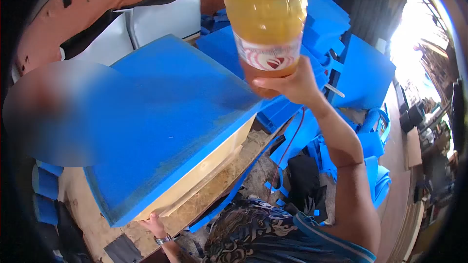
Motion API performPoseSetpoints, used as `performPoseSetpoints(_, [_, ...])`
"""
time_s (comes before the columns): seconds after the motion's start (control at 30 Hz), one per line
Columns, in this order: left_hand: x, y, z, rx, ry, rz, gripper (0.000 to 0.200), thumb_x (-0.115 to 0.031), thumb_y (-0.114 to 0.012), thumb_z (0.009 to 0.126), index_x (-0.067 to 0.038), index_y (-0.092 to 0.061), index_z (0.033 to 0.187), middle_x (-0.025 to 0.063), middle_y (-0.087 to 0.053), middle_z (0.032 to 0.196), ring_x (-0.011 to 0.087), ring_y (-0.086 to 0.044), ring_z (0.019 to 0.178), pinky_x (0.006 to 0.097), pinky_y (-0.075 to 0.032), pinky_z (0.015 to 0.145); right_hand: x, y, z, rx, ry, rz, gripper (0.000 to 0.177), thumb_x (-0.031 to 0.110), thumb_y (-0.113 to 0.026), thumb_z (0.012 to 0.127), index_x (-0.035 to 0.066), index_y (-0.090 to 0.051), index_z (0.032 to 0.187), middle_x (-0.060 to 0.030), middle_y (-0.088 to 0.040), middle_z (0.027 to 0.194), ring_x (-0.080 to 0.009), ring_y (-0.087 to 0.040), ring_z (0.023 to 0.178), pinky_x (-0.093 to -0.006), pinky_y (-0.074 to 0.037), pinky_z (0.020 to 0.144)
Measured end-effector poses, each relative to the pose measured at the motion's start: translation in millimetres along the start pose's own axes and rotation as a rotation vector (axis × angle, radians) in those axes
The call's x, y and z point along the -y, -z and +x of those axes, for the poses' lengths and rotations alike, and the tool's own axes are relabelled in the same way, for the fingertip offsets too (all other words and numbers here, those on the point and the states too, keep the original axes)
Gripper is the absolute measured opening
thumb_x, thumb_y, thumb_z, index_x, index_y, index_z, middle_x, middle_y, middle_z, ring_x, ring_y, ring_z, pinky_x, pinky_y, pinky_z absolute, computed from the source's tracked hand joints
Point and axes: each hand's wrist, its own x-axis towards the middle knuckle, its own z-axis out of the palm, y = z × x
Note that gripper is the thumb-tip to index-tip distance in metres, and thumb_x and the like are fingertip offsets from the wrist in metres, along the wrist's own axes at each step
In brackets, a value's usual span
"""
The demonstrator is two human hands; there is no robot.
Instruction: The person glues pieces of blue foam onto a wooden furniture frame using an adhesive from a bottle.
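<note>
The right hand [290,84] is gripping a large clear bottle [267,14], its fingers and thumb wrapping around the end that is pointing toward the middle of the frame. The bottle is filling the upper centre of the frame, holding an amber liquid and showing a white label [270,54] with red and pink marks.

The left hand [153,226] is resting against the near bottom edge of a pale box-like block [204,161] in the lower left of the frame; its fingers are partly going out of sight there, so I cannot tell whether they are closing on the edge or only touching it. A metal-banded watch [163,239] is circling that wrist.

A blue panel [165,97] is covering the top of the block and spreading across the left centre of the frame. The block is sitting on a wooden counter [80,199], and a narrow blue strip [229,195] is running slantwise near the block's front. White panels [165,17] are standing in the upper left, while a blue sheet [365,75] is leaning at the upper right. Below it, blue offcuts [297,136] are lying around a black piece [304,175]. A blurred patch is hiding part of the far left.
</note>
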Motion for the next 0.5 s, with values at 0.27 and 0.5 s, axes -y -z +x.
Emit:
performPoseSetpoints(0.27, [78,15,-9,-0.190,-0.325,0.471,0.069,-0.052,-0.046,0.093,0.008,-0.041,0.129,0.0193,-0.045,0.127,0.0274,-0.046,0.112,0.0408,-0.036,0.098,-11,9,19,-0.034,-0.021,0.559,0.058,0.009,-0.084,0.063,0.001,-0.057,0.114,-0.0071,-0.065,0.102,-0.0166,-0.061,0.095,-0.0338,-0.049,0.086])
performPoseSetpoints(0.5, [79,4,-15,-0.275,-0.321,0.463,0.046,-0.032,-0.050,0.095,0.003,-0.048,0.123,0.0162,-0.058,0.111,0.0285,-0.052,0.102,0.0460,-0.039,0.094,-5,16,21,0.054,0.024,-0.047,0.061,0.007,-0.082,0.062,0.002,-0.055,0.116,-0.0073,-0.061,0.108,-0.0165,-0.058,0.101,-0.0333,-0.048,0.087])
